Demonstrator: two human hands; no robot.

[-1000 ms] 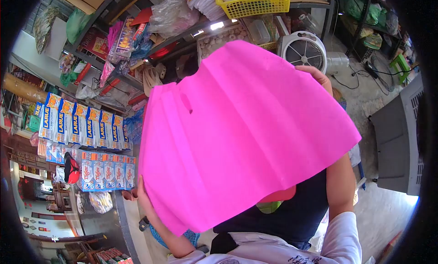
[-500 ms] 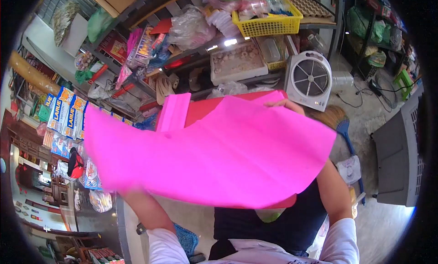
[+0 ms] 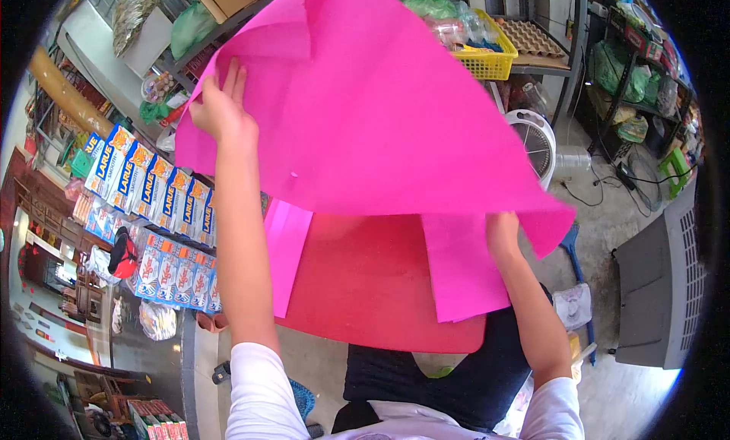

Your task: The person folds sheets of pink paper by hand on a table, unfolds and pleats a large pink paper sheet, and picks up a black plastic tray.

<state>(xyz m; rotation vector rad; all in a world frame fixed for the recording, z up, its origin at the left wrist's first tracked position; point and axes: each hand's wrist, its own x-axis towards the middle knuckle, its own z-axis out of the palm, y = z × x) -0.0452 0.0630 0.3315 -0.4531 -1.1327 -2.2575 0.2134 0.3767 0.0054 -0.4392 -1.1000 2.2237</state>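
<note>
A large bright pink sheet [image 3: 380, 113], thin and like paper or non-woven fabric, is lifted and billowing in front of me. My left hand [image 3: 224, 113] is raised at its upper left, fingers up against the curled-over edge and gripping there. At the lower right edge my right hand [image 3: 502, 231] holds the sheet, its fingers mostly hidden behind the pink material. Below lies a red tabletop [image 3: 365, 280] with rounded corners. A folded pink strip [image 3: 285, 250] rests on its left side, and another pink piece [image 3: 464, 276] lies on its right side.
Stacked blue-and-white LARUE cartons [image 3: 144, 178] stand at the left. Behind the sheet are shelves with a yellow basket [image 3: 490, 64] and a partly hidden white fan [image 3: 536, 144]. A grey plastic bin [image 3: 658, 276] and a blue-handled broom [image 3: 572, 250] are on the right.
The pink sheet has risen and swung away from me, uncovering the red tabletop and pink pieces. My left hand has moved up; my right hand has come lower and nearer.
</note>
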